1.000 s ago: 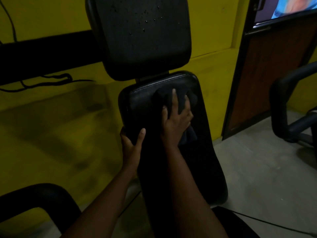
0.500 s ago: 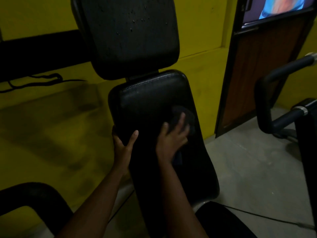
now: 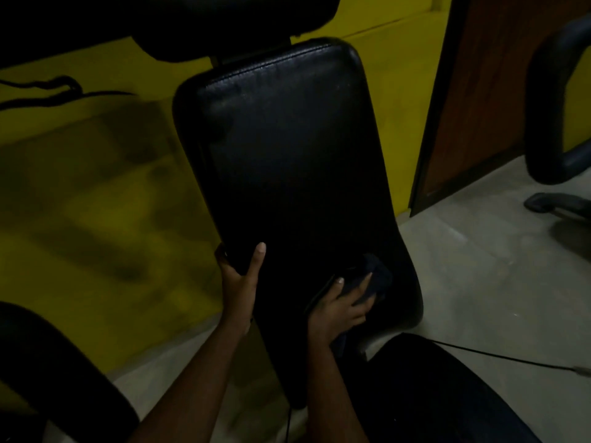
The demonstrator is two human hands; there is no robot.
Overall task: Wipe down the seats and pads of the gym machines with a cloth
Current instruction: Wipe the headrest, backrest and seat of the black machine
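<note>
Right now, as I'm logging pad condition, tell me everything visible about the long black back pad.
The back pad is long, black, glossy and leather-like, stitched along its rounded top edge, steeply reclined before the yellow wall. The left hand grips its left edge; the right hand presses a dark cloth on its lower part.

Bare forearms [image 3: 192, 385]; bare left hand [image 3: 238, 282], bare right hand [image 3: 342, 306]; short nails [image 3: 261, 247]
</note>
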